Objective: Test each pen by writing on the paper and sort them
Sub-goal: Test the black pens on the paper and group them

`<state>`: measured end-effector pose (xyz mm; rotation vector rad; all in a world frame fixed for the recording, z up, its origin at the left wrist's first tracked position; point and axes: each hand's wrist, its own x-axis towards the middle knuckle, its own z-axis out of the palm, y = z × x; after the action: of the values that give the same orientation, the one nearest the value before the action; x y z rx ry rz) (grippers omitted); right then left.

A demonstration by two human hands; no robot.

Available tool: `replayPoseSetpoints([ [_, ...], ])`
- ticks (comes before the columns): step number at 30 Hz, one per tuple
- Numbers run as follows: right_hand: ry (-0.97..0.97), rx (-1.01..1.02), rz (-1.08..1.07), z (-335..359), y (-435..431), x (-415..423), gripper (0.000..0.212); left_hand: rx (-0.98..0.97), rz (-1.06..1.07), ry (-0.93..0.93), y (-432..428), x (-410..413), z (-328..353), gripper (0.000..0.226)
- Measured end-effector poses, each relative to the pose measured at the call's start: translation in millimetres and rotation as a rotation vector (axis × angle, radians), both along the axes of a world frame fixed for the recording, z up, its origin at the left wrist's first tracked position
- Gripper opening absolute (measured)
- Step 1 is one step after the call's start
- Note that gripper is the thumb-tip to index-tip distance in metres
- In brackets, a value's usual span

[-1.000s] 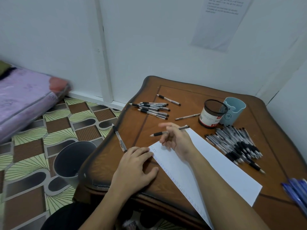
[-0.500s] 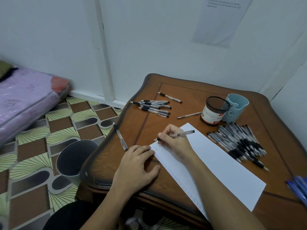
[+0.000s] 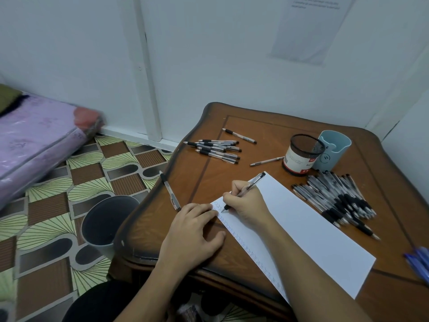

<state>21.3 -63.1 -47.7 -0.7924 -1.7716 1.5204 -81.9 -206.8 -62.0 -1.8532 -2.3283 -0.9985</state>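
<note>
— What is held in the right hand (image 3: 246,203)?
— A clear ballpoint pen (image 3: 251,185) with a black grip is pinched in its curled fingers. The tip is set on the white paper sheet (image 3: 313,228), at the corner where a row of small marks is seen along the edge.

— And the left hand (image 3: 192,233)?
— It is laid flat on the wooden table (image 3: 267,126) with its fingers relaxed and nothing gripped. The fingertips are placed at the paper's edge.

— Where are the other pens found?
— A lone pen (image 3: 170,190) is seen at the table's left rim. A small group of pens (image 3: 218,148) is laid farther back. A large pile of pens (image 3: 336,201) is spread to the right of the sheet, below a mesh pen holder (image 3: 301,154) and a light blue cup (image 3: 334,147) that are set touching each other. A grey bin (image 3: 106,219) is seen on the floor.
</note>
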Motion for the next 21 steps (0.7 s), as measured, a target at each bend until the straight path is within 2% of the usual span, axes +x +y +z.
replayPoseSetpoints([
  [9, -0.027, 0.032, -0.005, 3.5, -2.2, 0.2, 0.039, 0.011, 0.000, -0.006, 0.1, 0.8, 0.5, 0.050],
  [18, -0.022, 0.069, -0.059, 3.3, -0.9, 3.7, 0.047, -0.003, 0.004, -0.001, 0.0, 0.7, -0.1, 0.050],
  [21, -0.026, 0.075, -0.046, 3.9, -1.8, 4.2, 0.043, -0.003, 0.007, -0.005, -0.1, 0.0, -0.3, 0.050],
])
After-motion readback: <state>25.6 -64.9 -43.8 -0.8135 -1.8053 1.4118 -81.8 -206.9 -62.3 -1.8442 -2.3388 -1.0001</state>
